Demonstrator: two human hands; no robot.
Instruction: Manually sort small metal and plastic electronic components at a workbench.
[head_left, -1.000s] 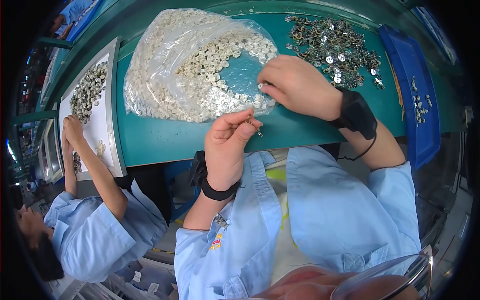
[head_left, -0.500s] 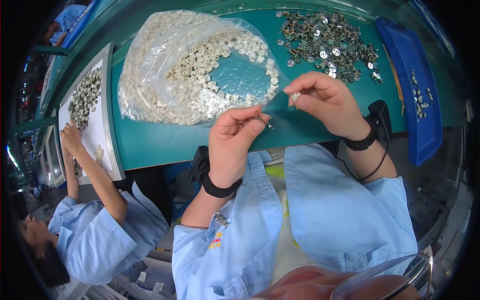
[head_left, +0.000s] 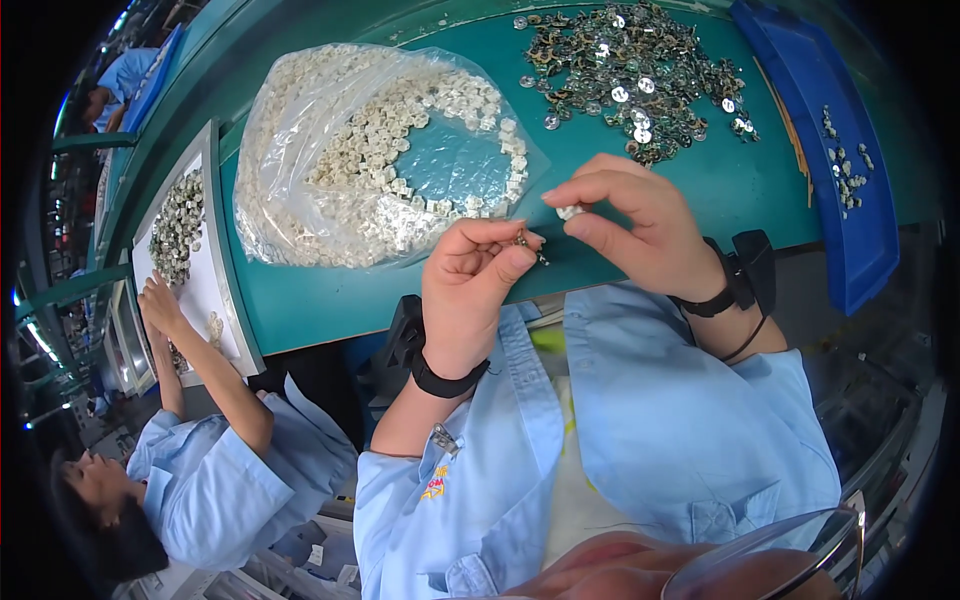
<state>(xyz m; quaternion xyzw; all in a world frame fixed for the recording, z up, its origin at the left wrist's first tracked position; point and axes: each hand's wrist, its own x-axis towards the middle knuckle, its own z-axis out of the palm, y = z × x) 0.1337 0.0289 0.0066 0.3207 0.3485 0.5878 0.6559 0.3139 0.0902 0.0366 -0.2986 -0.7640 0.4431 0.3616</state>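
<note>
Between the thumb and fingers of my left hand [head_left: 467, 285] is a small metal part [head_left: 527, 241], pinched above the table's near edge. Its exact shape is too small to make out. My right hand [head_left: 640, 225], a little to the right and higher, pinches a small white plastic piece [head_left: 569, 212] between thumb and index finger. The two parts are apart. Beyond my hands lies a clear plastic bag [head_left: 290, 190] spread open, with many white plastic pieces [head_left: 365, 150] in it. A heap of shiny round metal parts [head_left: 640, 75] lies at the far right.
A blue tray [head_left: 865, 265] with several small assembled-looking pieces [head_left: 848, 180] stands at the right, beside thin wooden sticks [head_left: 785, 120]. At the left, a co-worker's hand [head_left: 160, 305] reaches over a white framed tray [head_left: 215, 255] holding a pile of small parts [head_left: 177, 230].
My right hand has moved left and slightly down with the white piece, closer to my left hand. The left hand keeps its pinch. The whole view has shifted slightly.
</note>
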